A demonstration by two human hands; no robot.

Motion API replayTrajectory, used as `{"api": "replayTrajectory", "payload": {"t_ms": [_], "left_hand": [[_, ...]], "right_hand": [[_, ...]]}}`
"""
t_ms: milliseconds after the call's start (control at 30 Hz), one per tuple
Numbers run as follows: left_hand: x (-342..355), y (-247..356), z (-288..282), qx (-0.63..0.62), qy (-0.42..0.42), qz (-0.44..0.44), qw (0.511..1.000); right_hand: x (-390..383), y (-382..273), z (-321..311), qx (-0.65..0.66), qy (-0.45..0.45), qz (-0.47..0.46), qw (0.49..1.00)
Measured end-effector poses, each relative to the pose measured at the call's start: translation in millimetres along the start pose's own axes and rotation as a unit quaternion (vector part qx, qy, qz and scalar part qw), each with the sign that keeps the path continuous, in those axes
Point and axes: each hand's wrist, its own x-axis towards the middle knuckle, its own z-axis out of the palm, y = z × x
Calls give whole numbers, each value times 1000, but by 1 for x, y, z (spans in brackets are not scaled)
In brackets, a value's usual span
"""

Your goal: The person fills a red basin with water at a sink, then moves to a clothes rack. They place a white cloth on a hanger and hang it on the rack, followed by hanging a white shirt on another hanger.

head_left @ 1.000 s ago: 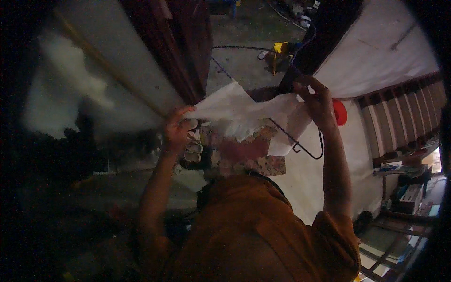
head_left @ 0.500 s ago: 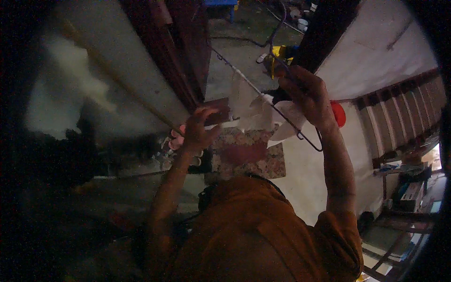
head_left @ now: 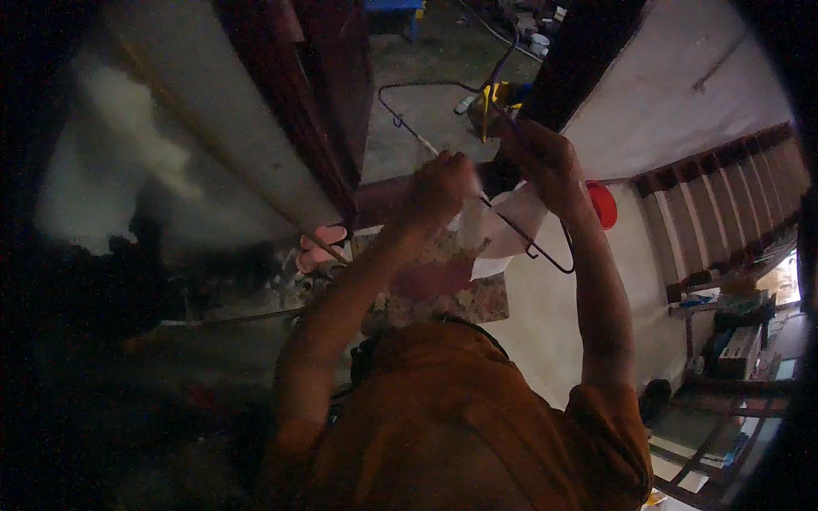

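Note:
A dark wire clothes hanger (head_left: 426, 83) is held up in front of me, its long bar slanting down to the right. White cloth (head_left: 515, 217) hangs from the bar. My right hand (head_left: 545, 166) is closed around the hanger near its neck and hook. At the middle of the bar my left hand (head_left: 443, 183) is closed in a fist, gripping the cloth against the wire, though its fingertips are blurred. The hand hides part of the bar and cloth.
Dark red door posts (head_left: 290, 102) flank the doorway ahead. Below lies a patterned mat (head_left: 477, 302). Pink slippers (head_left: 324, 243) sit left, near a long pole (head_left: 213, 153). A red round object (head_left: 602, 204) is beyond my right wrist, and yellow things (head_left: 503, 98) stand outside.
My left hand has moved right and up from beside the hanger and closed on the cloth at its bar. The right hand keeps its hold, shifting slightly left.

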Motion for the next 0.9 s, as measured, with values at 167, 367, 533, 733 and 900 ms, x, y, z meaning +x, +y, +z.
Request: {"api": "replayTrajectory", "payload": {"t_ms": [167, 367, 533, 733, 900], "left_hand": [[10, 9, -27, 94, 80, 176, 977], [-72, 37, -43, 70, -125, 238, 961], [-72, -18, -21, -227, 52, -39, 972], [-12, -49, -22, -260, 141, -200, 934], [16, -65, -1, -343, 124, -243, 899]], "right_hand": [[1, 34, -9, -110, 14, 10, 994], [0, 27, -14, -82, 29, -17, 996], [-7, -17, -21, 70, -14, 51, 996], [-14, -18, -39, 39, 15, -42, 998], [-25, -44, -40, 241, -20, 38, 970]]}}
